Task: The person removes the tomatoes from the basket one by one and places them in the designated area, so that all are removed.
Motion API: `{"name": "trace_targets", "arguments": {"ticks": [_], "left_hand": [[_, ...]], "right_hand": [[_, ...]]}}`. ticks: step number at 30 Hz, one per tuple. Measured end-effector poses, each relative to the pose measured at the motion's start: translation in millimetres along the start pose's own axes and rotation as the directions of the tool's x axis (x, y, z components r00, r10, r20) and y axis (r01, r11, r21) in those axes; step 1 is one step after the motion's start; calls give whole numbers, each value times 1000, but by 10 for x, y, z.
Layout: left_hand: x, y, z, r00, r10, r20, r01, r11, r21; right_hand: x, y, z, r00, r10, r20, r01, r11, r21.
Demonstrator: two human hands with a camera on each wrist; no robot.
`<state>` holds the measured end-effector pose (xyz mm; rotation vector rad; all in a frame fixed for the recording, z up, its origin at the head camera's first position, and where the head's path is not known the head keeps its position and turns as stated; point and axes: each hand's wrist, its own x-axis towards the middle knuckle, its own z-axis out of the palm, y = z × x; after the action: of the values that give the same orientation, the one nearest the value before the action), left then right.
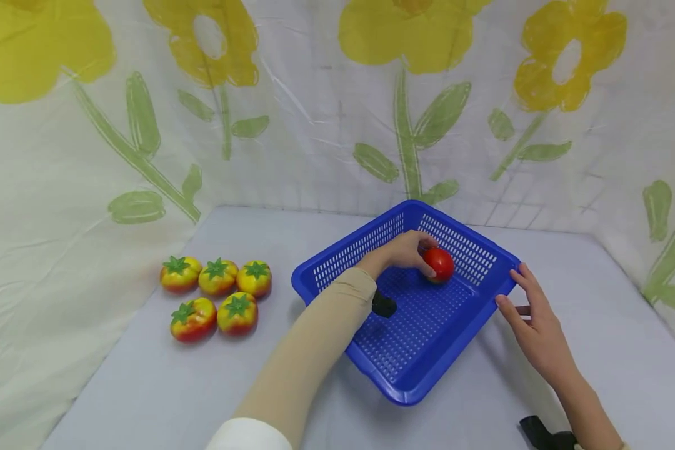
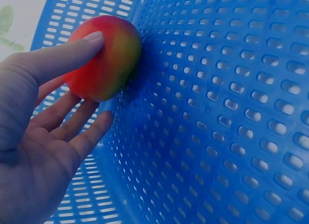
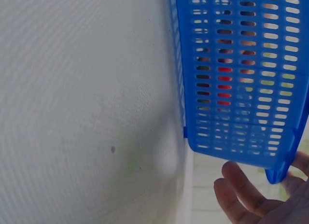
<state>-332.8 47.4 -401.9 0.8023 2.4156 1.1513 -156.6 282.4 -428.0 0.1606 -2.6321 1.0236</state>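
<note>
In the head view a blue plastic basket (image 1: 427, 350) with slotted walls stands on the table. My left hand (image 1: 403, 251) reaches into its far end and holds a red toy tomato (image 1: 440, 265) close to the basket floor. The left wrist view shows the thumb lying across that tomato (image 2: 108, 55), whose lower side is yellow-green, with fingers behind it. At the basket's right corner, my right hand (image 1: 534, 331) grips the rim between thumb and fingers. Two of its fingers (image 3: 241, 185) stand apart from the basket in the right wrist view.
Several red-and-yellow toy tomatoes (image 1: 237, 314) with green leafy tops sit grouped on the white table (image 1: 140, 381) left of the basket. A white sheet (image 1: 304, 144) painted with yellow flowers hangs behind the table. Black wrist devices (image 1: 384, 306) are on both arms.
</note>
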Motion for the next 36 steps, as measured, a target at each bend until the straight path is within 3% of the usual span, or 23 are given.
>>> {"name": "trace_targets", "arguments": {"ticks": [21, 36], "left_hand": [[19, 4, 56, 1000, 5, -7, -4, 1000, 24], [1, -1, 65, 998, -4, 56, 2, 999, 38]], "right_hand": [[-7, -3, -12, 1000, 0, -4, 0, 1000, 18], [-10, 0, 0, 1000, 5, 1, -5, 1000, 5]]}}
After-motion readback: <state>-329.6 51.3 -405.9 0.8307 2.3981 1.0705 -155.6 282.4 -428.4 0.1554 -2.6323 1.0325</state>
